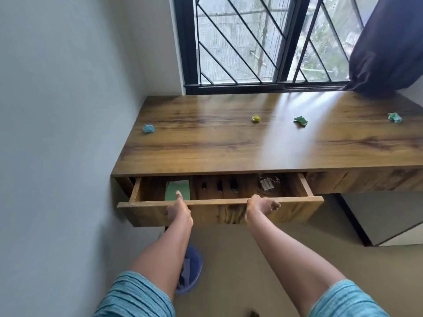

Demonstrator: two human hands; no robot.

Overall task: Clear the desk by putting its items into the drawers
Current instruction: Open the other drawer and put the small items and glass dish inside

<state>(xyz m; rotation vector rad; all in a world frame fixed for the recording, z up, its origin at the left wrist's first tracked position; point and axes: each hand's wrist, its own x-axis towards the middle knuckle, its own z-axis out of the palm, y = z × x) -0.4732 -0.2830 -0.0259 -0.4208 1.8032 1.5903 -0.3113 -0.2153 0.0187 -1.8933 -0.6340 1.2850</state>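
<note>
Four crumpled paper balls are lying on the wooden desk [229, 143] below the barred window [263, 42]: blue [148, 128] at left, yellow [256, 118] and green [300, 121] mid-frame, teal [394, 117] far right. Beneath, the drawer [219, 212] is standing open; the left hand [179, 208] is gripping its front edge, thumb over the rim, while the right hand [261, 205] is resting there, fingers loosely curled.

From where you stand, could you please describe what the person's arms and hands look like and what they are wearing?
Both arms are bare from above the elbow down to the left hand and right hand. Each upper arm wears a short, loose sleeve of light blue fabric with fine darker stripes, the left sleeve and right sleeve. No gloves, watch, rings or bracelets show.
</note>
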